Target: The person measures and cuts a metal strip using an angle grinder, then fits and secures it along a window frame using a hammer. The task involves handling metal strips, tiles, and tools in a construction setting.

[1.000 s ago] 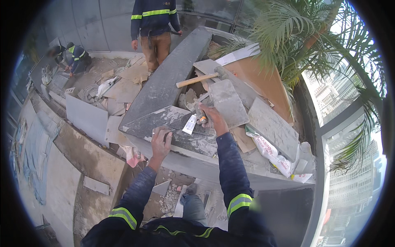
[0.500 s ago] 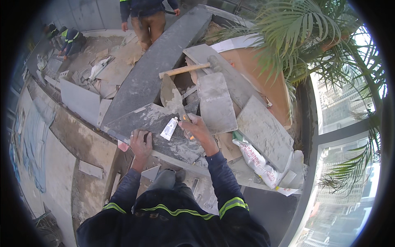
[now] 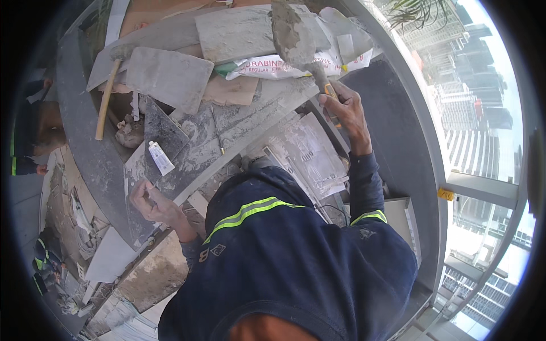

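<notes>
My right hand [image 3: 345, 111] grips the orange-and-black handle of a trowel [image 3: 293, 40], whose mortar-smeared blade reaches over a white-and-red bag [image 3: 261, 66] and the stone pieces behind the ledge. My left hand [image 3: 157, 206] is at the lower left edge of the dark, dust-smeared stone ledge [image 3: 202, 139], fingers apart and slightly bent, holding nothing. Just above it lies a white tube [image 3: 161, 158]. Farther back, a wooden-handled hammer [image 3: 107, 100] rests beside a grey square tile [image 3: 168, 79].
A co-worker [image 3: 40, 133] stands at the far left; others [image 3: 46, 262] work lower left amid loose boards [image 3: 110, 256]. A large glazed window [image 3: 478, 142] with a metal frame runs along the right, palm fronds [image 3: 415, 8] above it. Printed sheets [image 3: 304, 156] lie below the ledge.
The view has swung round toward the right. My right hand has moved right with the trowel, away from the tube. My left hand's fingers have shifted along the ledge edge.
</notes>
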A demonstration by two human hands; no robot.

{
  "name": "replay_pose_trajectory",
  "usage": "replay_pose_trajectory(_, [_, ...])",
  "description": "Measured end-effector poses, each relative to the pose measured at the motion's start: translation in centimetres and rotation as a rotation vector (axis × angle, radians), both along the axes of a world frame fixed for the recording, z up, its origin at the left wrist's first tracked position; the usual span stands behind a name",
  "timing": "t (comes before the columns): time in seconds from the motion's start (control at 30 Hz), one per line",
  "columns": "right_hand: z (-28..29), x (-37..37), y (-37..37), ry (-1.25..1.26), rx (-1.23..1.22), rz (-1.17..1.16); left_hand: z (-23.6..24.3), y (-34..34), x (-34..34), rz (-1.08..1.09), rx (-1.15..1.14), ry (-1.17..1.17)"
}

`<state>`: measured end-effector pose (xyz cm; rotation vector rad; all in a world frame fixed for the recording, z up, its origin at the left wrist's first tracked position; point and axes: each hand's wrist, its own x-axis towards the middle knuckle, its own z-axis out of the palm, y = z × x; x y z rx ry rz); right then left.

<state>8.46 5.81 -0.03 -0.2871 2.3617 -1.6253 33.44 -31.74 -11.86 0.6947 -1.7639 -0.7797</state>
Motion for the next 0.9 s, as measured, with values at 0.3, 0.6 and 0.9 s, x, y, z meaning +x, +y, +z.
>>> replay_pose_trajectory(0.3, [-1.3, 10.9, 7.7, 0.170, -0.023, -0.594, 2.7, 4.7, -7.1, -0.914, 0.191, -0.216])
replay_pose_trajectory(0.6, [0.5, 6.1, 9.4, 0.359, 0.029, -0.547, 2.0, 8.0, -12.9, -1.133, 0.246, -0.223])
replay_pose_trajectory(0.9, [1.6, -21.8, 6.8, 0.188, 0.060, -0.172, 3.8, 12.5, -21.7, -0.947, 0.279, -0.172])
